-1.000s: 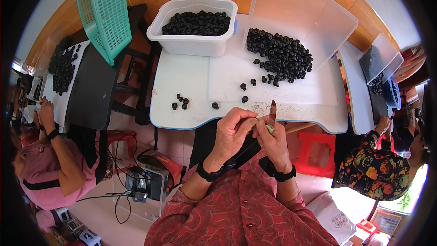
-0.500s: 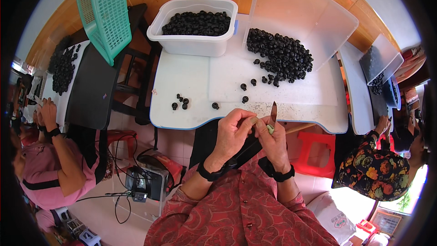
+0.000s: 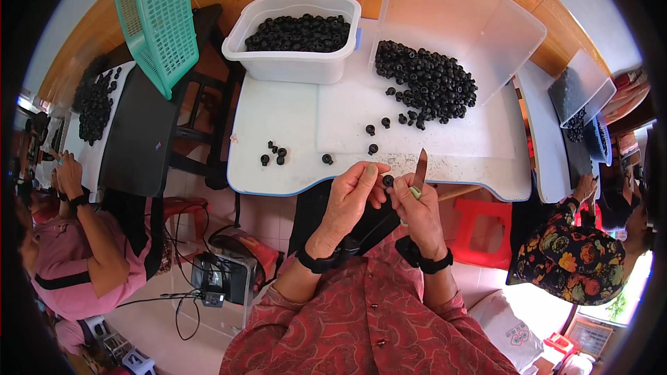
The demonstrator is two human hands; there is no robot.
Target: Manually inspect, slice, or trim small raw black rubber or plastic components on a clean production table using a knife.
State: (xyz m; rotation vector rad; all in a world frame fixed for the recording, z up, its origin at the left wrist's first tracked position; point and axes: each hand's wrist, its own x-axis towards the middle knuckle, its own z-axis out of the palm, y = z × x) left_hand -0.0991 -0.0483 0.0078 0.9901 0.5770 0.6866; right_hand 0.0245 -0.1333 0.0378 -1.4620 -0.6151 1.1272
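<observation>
My left hand (image 3: 351,198) pinches a small black round piece (image 3: 388,181) between thumb and fingers, just in front of the white table's near edge (image 3: 278,184). My right hand (image 3: 420,212) grips a small knife (image 3: 420,169) with its blade pointing up, right beside the piece. A heap of the same black pieces (image 3: 431,83) lies on the table beyond my hands. Several loose ones (image 3: 274,154) sit to the left of them.
A white tub (image 3: 292,62) full of black pieces stands at the back, next to a clear lid (image 3: 458,14) propped upright. A green basket (image 3: 156,21) leans at the left. Seated people work at both sides; a red stool (image 3: 486,226) is under the table.
My hands stay in nearly the same spot. The left fingers have shifted slightly around the piece beside the blade.
</observation>
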